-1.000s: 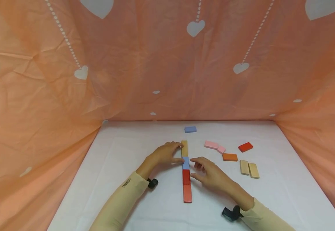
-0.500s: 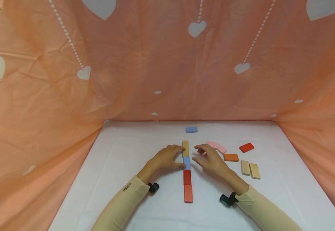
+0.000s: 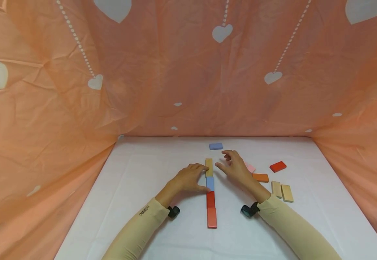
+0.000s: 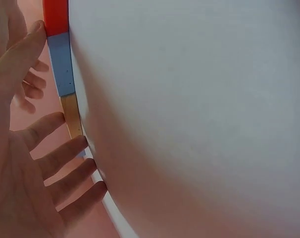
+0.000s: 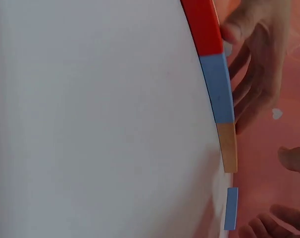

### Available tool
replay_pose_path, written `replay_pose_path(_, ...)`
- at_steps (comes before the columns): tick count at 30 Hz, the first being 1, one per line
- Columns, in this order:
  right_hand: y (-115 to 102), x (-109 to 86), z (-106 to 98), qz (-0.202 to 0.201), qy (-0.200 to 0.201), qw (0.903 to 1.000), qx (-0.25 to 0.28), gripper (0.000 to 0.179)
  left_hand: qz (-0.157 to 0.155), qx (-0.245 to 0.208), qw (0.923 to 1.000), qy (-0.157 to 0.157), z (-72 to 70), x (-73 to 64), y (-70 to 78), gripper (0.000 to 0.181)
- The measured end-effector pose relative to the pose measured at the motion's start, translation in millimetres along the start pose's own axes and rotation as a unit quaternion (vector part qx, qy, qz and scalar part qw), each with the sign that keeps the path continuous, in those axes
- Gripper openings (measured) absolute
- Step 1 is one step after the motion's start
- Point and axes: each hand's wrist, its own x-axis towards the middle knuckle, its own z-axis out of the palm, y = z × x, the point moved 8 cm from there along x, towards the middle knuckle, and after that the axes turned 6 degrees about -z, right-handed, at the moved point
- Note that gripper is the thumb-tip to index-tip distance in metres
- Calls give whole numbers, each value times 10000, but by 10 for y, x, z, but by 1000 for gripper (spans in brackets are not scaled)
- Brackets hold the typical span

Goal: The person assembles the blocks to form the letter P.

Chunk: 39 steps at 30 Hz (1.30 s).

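A straight row of blocks runs away from the person on the table: a light red block (image 3: 212, 218), a red block (image 3: 210, 199), a blue block (image 3: 209, 183) and a wooden block (image 3: 209, 167) at the far end. Along its left side lies my left hand (image 3: 188, 178), thumb at the joint of red and blue, index fingertip at the wooden block. Its fingers (image 4: 66, 148) are spread and fairly straight. My right hand (image 3: 237, 168) hovers right of the wooden block, thumb and fingers apart, holding nothing. Just beyond it lies a separate blue block (image 3: 216, 146).
Right of the row are a partly hidden pink block (image 3: 249, 167), an orange block (image 3: 260, 177), a loose red block (image 3: 277, 166) and two wooden blocks (image 3: 287, 193). An orange curtain (image 3: 188, 90) borders the white table (image 3: 143, 151) at the back and sides.
My right hand has moved away from the person, from beside the blue and red blocks to beyond the wooden one, now covering part of the pink blocks. My left thumb has slid slightly nearer the person.
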Motion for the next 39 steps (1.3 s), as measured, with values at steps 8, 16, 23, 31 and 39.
replay_pose_path(8, 163, 228, 52, 693, 136, 9975, 89, 67, -46, 54, 10000, -51, -5, -3, 0, 92)
replay_pose_path(16, 346, 395, 148, 1166, 317, 9926, 86, 76, -129, 77, 9998, -163, -2, -9, 13, 93)
replay_pose_path(23, 402, 471, 211, 1567, 348, 9869, 181, 78, -147, 119, 9997, -135, -3, -4, 14, 93)
replay_pose_path(31, 465, 515, 266, 1753, 389, 9837, 23, 76, -167, 118, 9996, -188, 28, 6, 8, 93)
replay_pose_path(39, 481, 562, 284, 1791, 335, 9828, -310, 73, -261, 157, 9991, -281, 28, 14, -2, 94)
